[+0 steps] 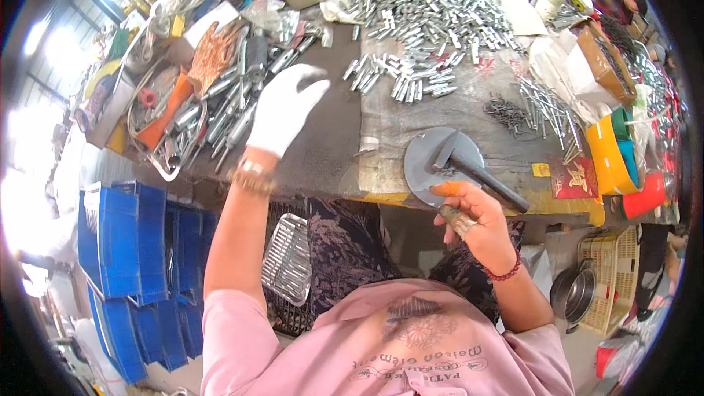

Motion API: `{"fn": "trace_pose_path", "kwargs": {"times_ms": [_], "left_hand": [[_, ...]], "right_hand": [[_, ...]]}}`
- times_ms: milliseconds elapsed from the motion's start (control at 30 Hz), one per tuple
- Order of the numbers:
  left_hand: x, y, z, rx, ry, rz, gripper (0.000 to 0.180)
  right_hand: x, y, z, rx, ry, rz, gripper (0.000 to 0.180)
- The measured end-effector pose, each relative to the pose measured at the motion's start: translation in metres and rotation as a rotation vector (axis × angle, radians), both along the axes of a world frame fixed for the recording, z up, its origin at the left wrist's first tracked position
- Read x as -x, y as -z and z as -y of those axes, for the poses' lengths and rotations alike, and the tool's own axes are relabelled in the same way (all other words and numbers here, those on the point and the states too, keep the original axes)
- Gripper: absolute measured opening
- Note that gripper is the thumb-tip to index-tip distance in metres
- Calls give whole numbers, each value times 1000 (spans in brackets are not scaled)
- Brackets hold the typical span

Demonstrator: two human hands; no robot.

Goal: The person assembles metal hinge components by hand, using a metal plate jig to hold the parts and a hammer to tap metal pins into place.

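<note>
My left hand (pixel 284 111), in a white glove, is over the dark worktop beside a heap of metal tools and rods (pixel 233 99). Its thumb and fingers are apart with nothing seen between them. My right hand (pixel 478 226) is bare, with an orange cover on one fingertip and tape around another digit. Its fingers are loosely bent and apart, and I see nothing held. Just beyond it a hammer (pixel 484 180) lies across a round grey metal plate (pixel 418 169) at the table's front edge.
Small metal cylinders (pixel 433 11) are piled at the back, with a smaller group (pixel 407 77) nearer. Long screws (pixel 546 114) lie right, near a yellow container (pixel 610 154). An orange glove (pixel 214 55) lies left. Blue bins (pixel 121 242) and a metal basket (pixel 287 260) stand below.
</note>
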State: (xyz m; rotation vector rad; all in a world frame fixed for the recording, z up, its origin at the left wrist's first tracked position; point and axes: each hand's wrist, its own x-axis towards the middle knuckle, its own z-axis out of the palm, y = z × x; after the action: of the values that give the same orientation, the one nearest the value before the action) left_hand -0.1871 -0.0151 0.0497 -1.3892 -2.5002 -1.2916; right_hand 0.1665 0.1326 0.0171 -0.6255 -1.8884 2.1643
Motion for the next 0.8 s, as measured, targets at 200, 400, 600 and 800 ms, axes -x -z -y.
{"fn": "trace_pose_path", "kwargs": {"times_ms": [200,400,600,800], "left_hand": [[70,44,-107,276,-15,-267,41],[60,45,-124,468,13,-134,31],[-6,30,-84,396,73,-154,22],[-34,13,-62,395,187,-16,27]], "right_hand": [[3,3,3,-90,-6,-32,42],[2,5,2,-151,-22,-57,42],[2,9,1,-269,-21,-105,42],[-4,-6,4,-715,88,-255,36]]}}
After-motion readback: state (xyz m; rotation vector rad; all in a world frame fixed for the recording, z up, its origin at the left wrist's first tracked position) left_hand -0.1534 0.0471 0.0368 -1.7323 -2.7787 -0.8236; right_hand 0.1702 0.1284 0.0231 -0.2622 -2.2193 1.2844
